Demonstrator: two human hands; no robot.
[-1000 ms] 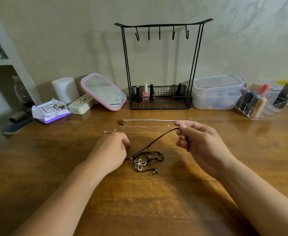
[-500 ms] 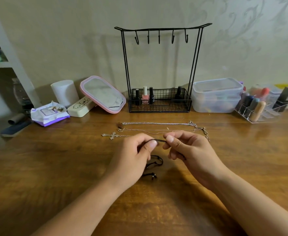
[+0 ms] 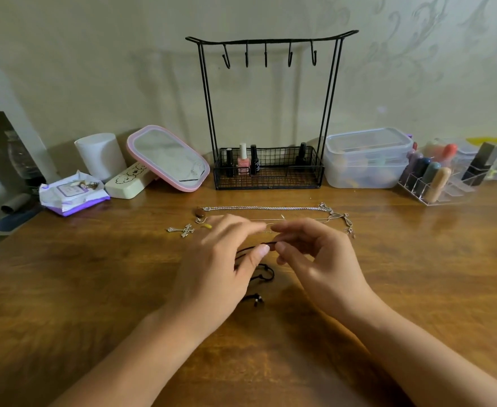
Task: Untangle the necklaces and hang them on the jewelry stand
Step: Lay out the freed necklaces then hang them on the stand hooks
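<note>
Five hooks (image 3: 265, 55); four polish bottles (image 3: 243, 160); two hands (image 3: 218, 271).

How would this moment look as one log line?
left hand: pinches black cord | right hand: pinches cord | stand: hooks bare | chains: on table

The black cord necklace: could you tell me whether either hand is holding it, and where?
Both: left hand and right hand pinch the black cord necklace along its upper strand.

Silver chains (image 3: 266, 208) lie across the tabletop (image 3: 94, 289) before the jewelry stand (image 3: 268, 113). Its hooks (image 3: 265, 55) hang free; a mirror (image 3: 168, 158) and plastic box (image 3: 366, 158) flank it.
</note>
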